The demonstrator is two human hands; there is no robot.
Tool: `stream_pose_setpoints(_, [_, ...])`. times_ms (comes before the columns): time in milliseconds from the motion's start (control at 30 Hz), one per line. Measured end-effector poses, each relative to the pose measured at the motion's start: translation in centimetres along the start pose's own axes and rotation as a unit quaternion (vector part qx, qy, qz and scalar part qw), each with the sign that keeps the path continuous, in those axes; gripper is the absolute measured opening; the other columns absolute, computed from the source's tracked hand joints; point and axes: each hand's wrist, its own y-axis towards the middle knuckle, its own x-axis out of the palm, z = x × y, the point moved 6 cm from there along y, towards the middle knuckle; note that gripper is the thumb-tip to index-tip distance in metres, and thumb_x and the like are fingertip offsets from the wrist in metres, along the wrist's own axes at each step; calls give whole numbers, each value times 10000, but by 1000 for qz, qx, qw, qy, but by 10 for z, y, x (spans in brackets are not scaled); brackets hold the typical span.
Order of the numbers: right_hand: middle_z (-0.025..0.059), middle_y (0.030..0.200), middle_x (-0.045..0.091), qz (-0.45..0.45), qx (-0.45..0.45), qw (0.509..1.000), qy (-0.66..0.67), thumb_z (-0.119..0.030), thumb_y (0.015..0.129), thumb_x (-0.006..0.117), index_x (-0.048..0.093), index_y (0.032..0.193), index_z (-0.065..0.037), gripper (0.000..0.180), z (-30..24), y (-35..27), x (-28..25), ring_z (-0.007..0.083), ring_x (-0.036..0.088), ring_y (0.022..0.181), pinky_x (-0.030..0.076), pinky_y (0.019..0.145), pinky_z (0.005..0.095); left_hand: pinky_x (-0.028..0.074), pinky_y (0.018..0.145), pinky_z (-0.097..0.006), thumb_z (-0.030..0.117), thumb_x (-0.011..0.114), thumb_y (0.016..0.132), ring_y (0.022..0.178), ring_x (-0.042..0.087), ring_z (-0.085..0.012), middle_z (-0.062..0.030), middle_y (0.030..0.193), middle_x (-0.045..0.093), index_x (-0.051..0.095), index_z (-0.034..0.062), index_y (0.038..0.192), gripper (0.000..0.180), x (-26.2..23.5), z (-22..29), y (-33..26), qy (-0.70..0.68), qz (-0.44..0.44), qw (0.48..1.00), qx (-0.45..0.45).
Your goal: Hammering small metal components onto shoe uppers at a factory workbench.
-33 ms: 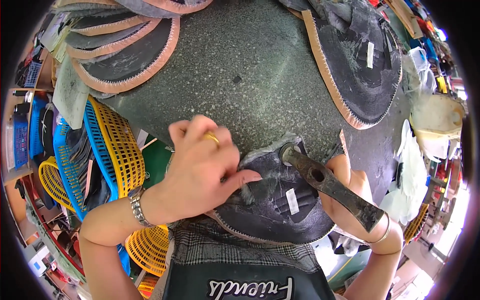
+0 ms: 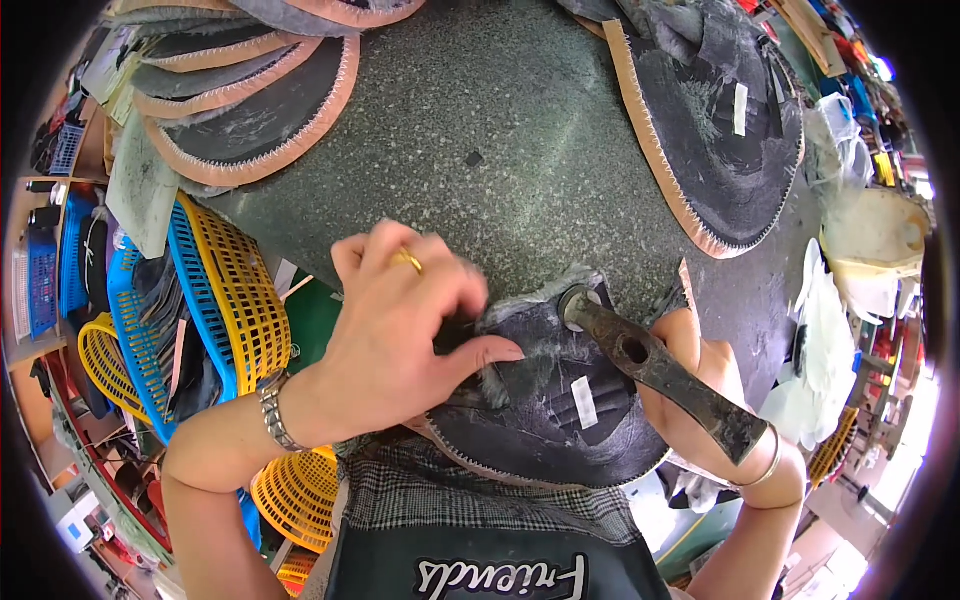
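Observation:
A dark grey shoe-upper piece (image 2: pixel 540 430) with a fuzzy edge and a small white label lies on the speckled green-grey stone table (image 2: pixel 500 150), right in front of me. My left hand (image 2: pixel 400 330), wearing a gold ring and a metal bracelet, pinches the piece's left edge, fingers curled and thumb laid across it. My right hand (image 2: pixel 690 375) grips a worn metal hammer (image 2: pixel 650 365). The hammer's head rests on the top of the piece, near its fuzzy rim.
Stacks of similar dark pieces with tan stitched edges lie at the upper left (image 2: pixel 250 130) and upper right (image 2: pixel 720 140). Blue and yellow plastic baskets (image 2: pixel 230 300) stand by the table's left edge, with another yellow basket (image 2: pixel 295 495) below. A cream container (image 2: pixel 870 235) sits at the right.

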Motion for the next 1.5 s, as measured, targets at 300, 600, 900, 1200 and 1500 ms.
stream_pose_setpoints(300, [185, 633, 511, 3, -17, 1000, -15, 47, 762, 599, 448, 931, -23, 237, 1, -1, 2, 379, 538, 521, 412, 464, 425, 252, 834, -388, 194, 807, 633, 914, 384, -221, 39, 839, 504, 603, 144, 814, 278, 7, -1, 6, -46, -34, 998, -19])
stream_pose_setpoints(600, [99, 654, 532, 29, -79, 995, -45, -127, 844, 599, 459, 887, -32, 174, -1, 1, 6, 294, 573, 511, 440, 404, 361, 238, 759, -410, 262, 819, 589, 835, 372, -241, 13, 766, 420, 517, 128, 611, 332, 11, 6, 1, -25, -53, 995, 77])
stream_pose_setpoints(900, [100, 643, 535, 38, -45, 997, -42, -63, 793, 618, 471, 894, -42, 179, -2, 2, 5, 312, 574, 503, 448, 422, 381, 365, 694, -325, 101, 820, 601, 778, 498, -225, -8, 725, 541, 621, 82, 743, 246, 1, 8, -7, -67, 78, 994, -45])
stream_pose_setpoints(1200, [139, 648, 512, 52, 12, 998, -38, -15, 758, 649, 514, 833, -35, 155, -21, 6, -40, 344, 544, 568, 420, 515, 362, 438, 549, -233, -67, 701, 691, 642, 576, -120, -52, 704, 568, 669, -2, 748, 92, -5, -15, 57, -224, -98, 964, -102])
stream_pose_setpoints(1500, [158, 703, 456, -90, 50, 994, -23, 2, 759, 614, 489, 877, -38, 177, 0, 14, -21, 367, 461, 510, 375, 476, 431, 464, 511, -268, 3, 720, 726, 580, 568, -151, -55, 695, 551, 582, -6, 714, 139, 6, -15, 63, -209, -67, 973, 70])
